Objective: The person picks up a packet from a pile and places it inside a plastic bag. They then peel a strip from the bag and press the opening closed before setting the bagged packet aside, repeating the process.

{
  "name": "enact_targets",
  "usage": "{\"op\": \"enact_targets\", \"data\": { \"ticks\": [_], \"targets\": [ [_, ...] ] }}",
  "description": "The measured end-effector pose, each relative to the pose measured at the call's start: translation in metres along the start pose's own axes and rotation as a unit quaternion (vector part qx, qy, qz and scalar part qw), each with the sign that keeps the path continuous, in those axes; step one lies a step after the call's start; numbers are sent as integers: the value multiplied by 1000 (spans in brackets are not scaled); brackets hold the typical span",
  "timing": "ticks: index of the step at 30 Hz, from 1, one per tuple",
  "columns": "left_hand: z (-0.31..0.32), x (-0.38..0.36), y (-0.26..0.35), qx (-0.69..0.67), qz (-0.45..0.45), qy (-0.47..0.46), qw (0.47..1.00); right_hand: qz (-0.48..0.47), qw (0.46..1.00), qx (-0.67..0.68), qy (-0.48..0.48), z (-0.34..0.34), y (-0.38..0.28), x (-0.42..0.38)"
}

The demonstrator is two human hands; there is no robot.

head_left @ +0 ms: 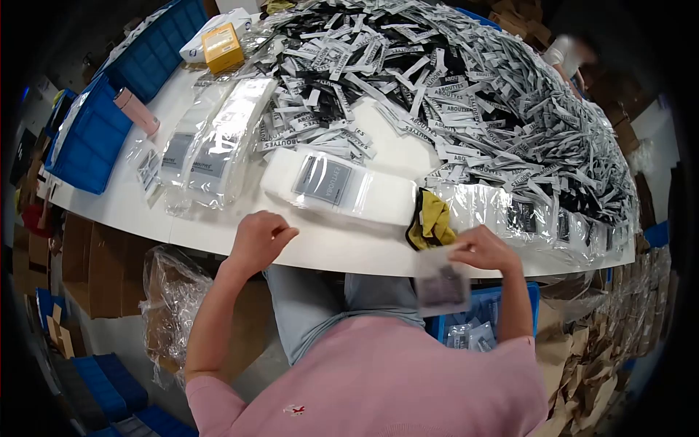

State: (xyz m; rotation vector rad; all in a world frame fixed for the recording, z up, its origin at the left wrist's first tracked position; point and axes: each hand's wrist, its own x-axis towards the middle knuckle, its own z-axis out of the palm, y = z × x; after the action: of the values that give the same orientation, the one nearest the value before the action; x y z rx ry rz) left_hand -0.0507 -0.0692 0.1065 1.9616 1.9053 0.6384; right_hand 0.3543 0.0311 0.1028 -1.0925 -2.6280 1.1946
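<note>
My right hand (484, 249) grips a small clear packet (442, 282) with a grey label inside, held blurred over the table's near edge. My left hand (260, 238) hovers closed at the front edge of the white table (342, 247), with nothing visible in it. Just beyond my hands lies a white stack of packets (342, 186) with a grey label on top. A huge heap of white and black labels (466, 95) covers the far and right side of the table. A yellow-and-black cloth (431, 221) sits beside my right hand.
Clear bags with labels (211, 146) lie at left; more filled bags (539, 215) line the right. Blue bins (95, 135) stand at the left edge, with a yellow box (222, 47) behind. A blue crate of packets (477, 328) sits below the table. Cardboard boxes (87, 269) stand underneath. Another person's hand (568, 54) shows far right.
</note>
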Motion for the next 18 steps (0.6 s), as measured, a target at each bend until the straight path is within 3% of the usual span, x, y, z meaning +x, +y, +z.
{"op": "enact_targets", "data": {
  "ticks": [2,3,5,8,10,12,14,15,17,18],
  "targets": [
    [7,-5,-20,8,-26,-11,1000,180,983,9,-37,-19,15,-47],
    [15,0,-21,7,-20,-13,1000,185,982,9,-32,-22,15,-48],
    [29,6,-17,-8,71,42,997,138,985,-46,96,-24,13,-42],
    [49,32,7,1,177,68,982,68,980,-72,175,-28,-8,28],
    [66,45,12,9,178,46,983,-59,969,-38,236,-26,10,91],
    [79,56,10,94,205,54,973,-63,951,-72,293,-37,32,154],
    [92,59,-5,111,201,28,973,14,906,-232,355,-50,78,216],
    [94,56,-10,116,215,61,968,11,903,-232,360,-45,95,232],
    [103,50,-25,125,224,109,960,135,891,-285,328,-45,115,257],
    [103,49,-26,118,220,112,962,140,908,-270,289,-42,107,261]
  ]
}}
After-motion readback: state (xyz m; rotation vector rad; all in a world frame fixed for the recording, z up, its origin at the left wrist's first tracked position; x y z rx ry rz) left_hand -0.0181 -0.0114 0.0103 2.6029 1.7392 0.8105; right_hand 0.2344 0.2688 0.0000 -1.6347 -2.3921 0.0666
